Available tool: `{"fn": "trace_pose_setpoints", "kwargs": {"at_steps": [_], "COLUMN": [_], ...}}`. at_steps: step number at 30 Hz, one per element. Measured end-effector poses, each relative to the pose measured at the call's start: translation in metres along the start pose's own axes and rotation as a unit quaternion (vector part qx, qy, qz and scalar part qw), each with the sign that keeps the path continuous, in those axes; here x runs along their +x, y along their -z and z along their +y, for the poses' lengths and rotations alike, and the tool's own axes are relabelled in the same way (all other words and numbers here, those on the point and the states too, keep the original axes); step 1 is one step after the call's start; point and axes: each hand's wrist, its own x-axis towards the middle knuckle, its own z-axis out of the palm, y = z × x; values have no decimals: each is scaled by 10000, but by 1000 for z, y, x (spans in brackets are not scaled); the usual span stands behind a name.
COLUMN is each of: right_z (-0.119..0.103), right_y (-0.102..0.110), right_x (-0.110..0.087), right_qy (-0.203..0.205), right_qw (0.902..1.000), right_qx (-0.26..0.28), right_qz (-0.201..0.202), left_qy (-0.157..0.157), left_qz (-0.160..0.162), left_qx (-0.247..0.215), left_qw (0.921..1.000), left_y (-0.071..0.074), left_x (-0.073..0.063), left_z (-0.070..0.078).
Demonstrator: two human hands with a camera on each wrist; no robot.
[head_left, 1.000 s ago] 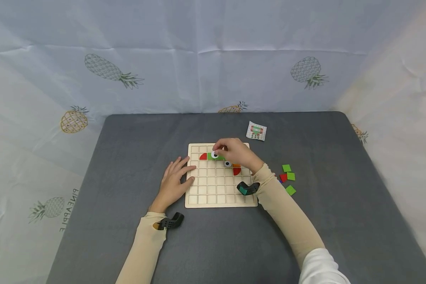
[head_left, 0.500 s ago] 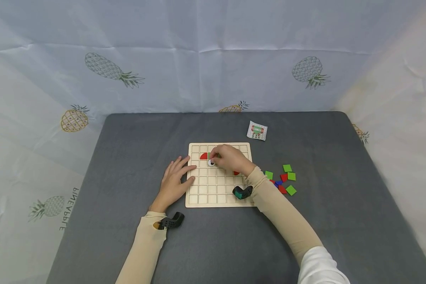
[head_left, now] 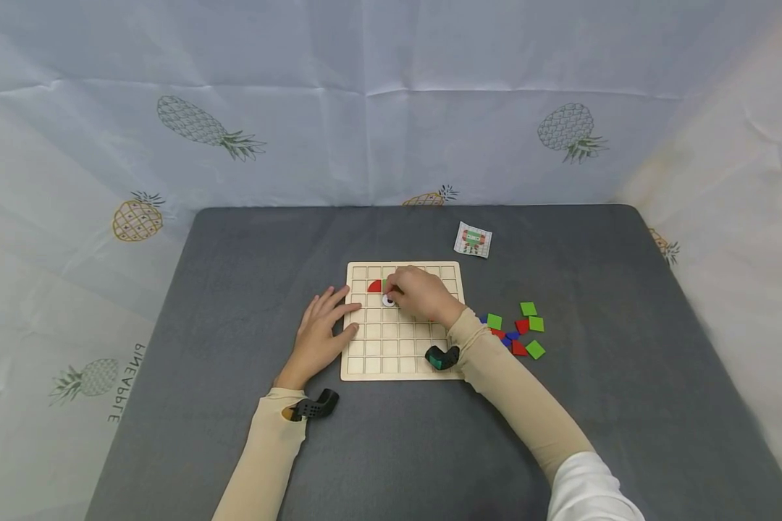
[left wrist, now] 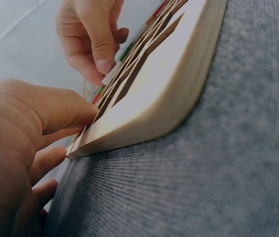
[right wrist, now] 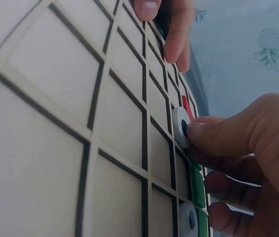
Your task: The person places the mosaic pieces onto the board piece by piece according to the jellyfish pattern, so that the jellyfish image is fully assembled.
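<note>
My right hand [head_left: 422, 293] pinches a round white eye piece [right wrist: 180, 127] with a black pupil, thumb on its face, at a square of the wooden grid board [head_left: 381, 351]. A second eye piece [right wrist: 188, 220] lies further along the same row. Behind them runs a row with a red quarter-round piece [head_left: 374, 286] and green squares [right wrist: 197, 186], partly hidden by my right hand. My left hand [head_left: 319, 336] rests with spread, fairly straight fingers on the board's left edge. In the left wrist view, its fingers touch the board's rim [left wrist: 174, 111].
Loose green tiles [head_left: 528, 309], red tiles [head_left: 518, 348] and blue tiles [head_left: 511, 336] lie right of the board on the grey table [head_left: 625, 405]. A small printed pattern card [head_left: 473, 239] sits behind the board. A pineapple-print curtain [head_left: 313, 152] hangs around the table.
The right hand has carried the eye piece slightly left and nearer, from over the green tiles to the row in front. It is almost still over the last half second. The left hand stays put.
</note>
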Motion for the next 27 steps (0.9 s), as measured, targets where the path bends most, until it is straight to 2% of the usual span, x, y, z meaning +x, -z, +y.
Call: {"fn": "trace_pose_setpoints", "kwargs": {"at_steps": [9,17,27], "right_z": [-1,0,8], "right_y": [-1,0,0], "right_x": [-3,-7,-14], "right_qy": [225,459,94], "right_qw": [9997,9989,9999], "right_qx": [-34,-57,70], "right_qz": [-84,3,42], "left_qy": [81,66,119], "left_qz": [-91,-12,-103], "left_qx": [33,-26,-9], "left_qw": [9999,10000,9999], "left_y": [0,-1,-1], "left_x": [0,1,1], "left_z": [-1,1,-2]}}
